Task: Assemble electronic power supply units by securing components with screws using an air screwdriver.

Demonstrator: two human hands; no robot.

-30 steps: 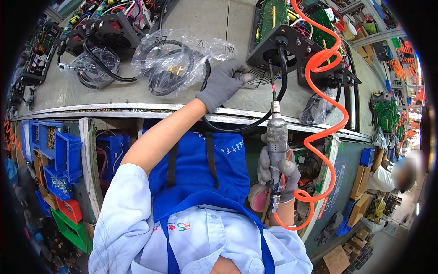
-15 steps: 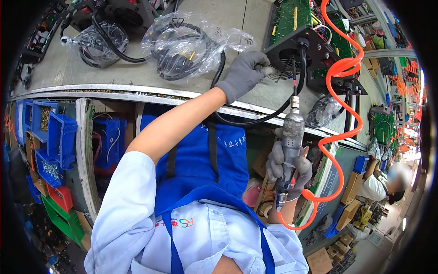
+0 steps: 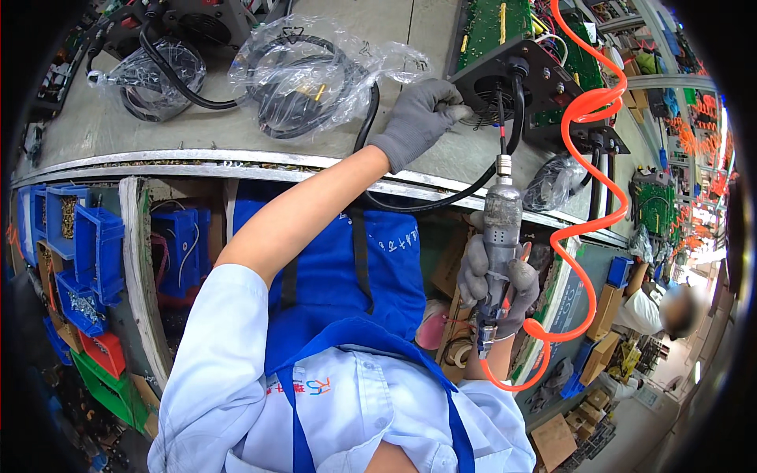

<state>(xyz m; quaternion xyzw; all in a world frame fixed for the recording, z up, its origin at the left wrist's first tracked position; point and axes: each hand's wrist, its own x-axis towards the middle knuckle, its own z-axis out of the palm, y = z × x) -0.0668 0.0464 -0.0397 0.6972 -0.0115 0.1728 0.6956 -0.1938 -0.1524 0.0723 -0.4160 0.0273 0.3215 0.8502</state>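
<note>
My right hand [image 3: 498,276], in a grey glove, is wrapped round a pneumatic screwdriver [image 3: 501,225] held upright in view, its bit pointing away from me. The bit's tip reaches the round black wire fan guard [image 3: 479,120] at a dark metal end panel [image 3: 544,77]. My left hand [image 3: 424,118], also gloved, pinches the guard's left edge with thumb and fingers. A thick black power cable [image 3: 518,114] comes out of the panel beside the bit. Behind the panel stands a green circuit board [image 3: 493,31]. Whether a screw sits at the tip is too small to tell.
A coiled orange air hose [image 3: 591,229] hangs at the right. Bagged cable coils [image 3: 303,87] lie on the grey workbench [image 3: 236,130], left of my left hand. Blue parts bins [image 3: 98,244] stand below its metal front edge. A person [image 3: 643,311] is far right.
The fan guard sits closer against the panel, and the screwdriver's bit has shifted slightly left across it. Both hands keep their grips. The whole view has shifted a little.
</note>
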